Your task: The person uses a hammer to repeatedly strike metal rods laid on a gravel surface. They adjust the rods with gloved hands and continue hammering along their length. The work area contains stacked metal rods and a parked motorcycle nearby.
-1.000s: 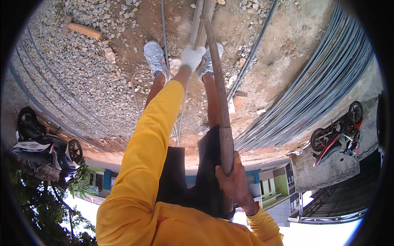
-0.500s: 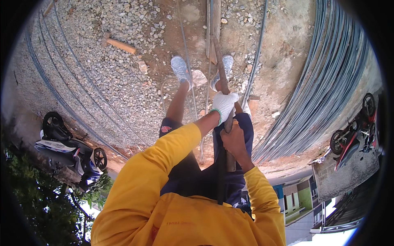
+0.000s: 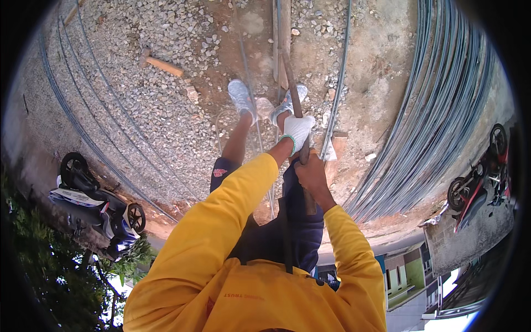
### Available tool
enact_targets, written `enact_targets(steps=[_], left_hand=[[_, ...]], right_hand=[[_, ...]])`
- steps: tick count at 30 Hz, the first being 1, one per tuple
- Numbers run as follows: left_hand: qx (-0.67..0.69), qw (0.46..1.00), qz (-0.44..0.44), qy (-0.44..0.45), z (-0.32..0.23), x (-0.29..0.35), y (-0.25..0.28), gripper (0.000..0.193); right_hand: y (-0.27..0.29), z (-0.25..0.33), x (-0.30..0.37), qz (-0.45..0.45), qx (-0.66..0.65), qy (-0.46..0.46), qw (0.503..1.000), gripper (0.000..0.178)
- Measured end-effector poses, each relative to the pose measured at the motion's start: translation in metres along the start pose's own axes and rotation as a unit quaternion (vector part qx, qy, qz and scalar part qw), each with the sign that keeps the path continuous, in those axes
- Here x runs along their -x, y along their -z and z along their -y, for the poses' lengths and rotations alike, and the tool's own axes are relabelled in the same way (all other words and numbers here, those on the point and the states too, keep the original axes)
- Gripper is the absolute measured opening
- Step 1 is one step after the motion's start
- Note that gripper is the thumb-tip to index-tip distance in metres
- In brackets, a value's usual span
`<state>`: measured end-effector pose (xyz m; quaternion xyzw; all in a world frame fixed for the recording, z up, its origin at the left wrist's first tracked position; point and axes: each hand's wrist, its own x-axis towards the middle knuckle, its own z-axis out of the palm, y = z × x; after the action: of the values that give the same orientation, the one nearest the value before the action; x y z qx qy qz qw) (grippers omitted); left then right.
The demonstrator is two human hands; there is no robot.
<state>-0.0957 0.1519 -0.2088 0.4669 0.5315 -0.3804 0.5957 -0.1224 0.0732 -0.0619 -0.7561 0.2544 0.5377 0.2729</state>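
Note:
My left hand (image 3: 298, 131), in a white knit glove, is closed around a long brown bar (image 3: 293, 91). Just below it my bare right hand (image 3: 312, 176) grips the same bar, fingers wrapped round. From my hands the bar runs forward past my right shoe, its far part over a wooden plank (image 3: 281, 44) on the ground. The near end passes in front of my right thigh. Thin steel rods (image 3: 246, 61) lie lengthwise between my feet. What the far tip of the bar touches is hard to make out.
A large bundle of long steel rods (image 3: 437, 105) curves along the right. On the gravel at left lie a hammer with a wooden handle (image 3: 165, 66) and several more rods (image 3: 102, 83). Motorcycles stand at left (image 3: 97, 202) and right (image 3: 481, 177). A brick (image 3: 335, 152) lies beside my right leg.
Both hands have moved slightly forward, still gripping the bar. My right foot and leg appear a little farther left. The whole view has shifted slightly.

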Motion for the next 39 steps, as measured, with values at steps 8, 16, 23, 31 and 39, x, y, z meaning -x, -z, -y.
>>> enact_targets(steps=[8,16,23,31,39], left_hand=[[0.003,0.999,0.031,0.029,-0.003,0.003,0.026,0.029],[0.027,0.999,0.03,0.007,0.005,0.0,0.011,0.027],[0.023,0.998,0.034,0.051,0.002,0.001,0.011,0.025],[0.042,0.998,0.045,0.007,0.015,0.012,0.021,0.03],[-0.009,0.999,-0.026,0.02,0.039,-0.034,-0.011,0.025]], right_hand=[[-0.04,-0.002,-0.005,-0.023,-0.019,-0.015,0.999,0.068],[-0.017,-0.024,0.048,0.085,-0.285,-0.073,0.952,0.047],[-0.023,-0.029,0.041,0.019,-0.132,-0.031,0.991,0.038],[-0.064,-0.054,0.029,-0.062,-0.032,-0.004,0.998,0.044],[-0.009,-0.032,0.038,-0.033,-0.045,-0.015,0.998,0.04]])
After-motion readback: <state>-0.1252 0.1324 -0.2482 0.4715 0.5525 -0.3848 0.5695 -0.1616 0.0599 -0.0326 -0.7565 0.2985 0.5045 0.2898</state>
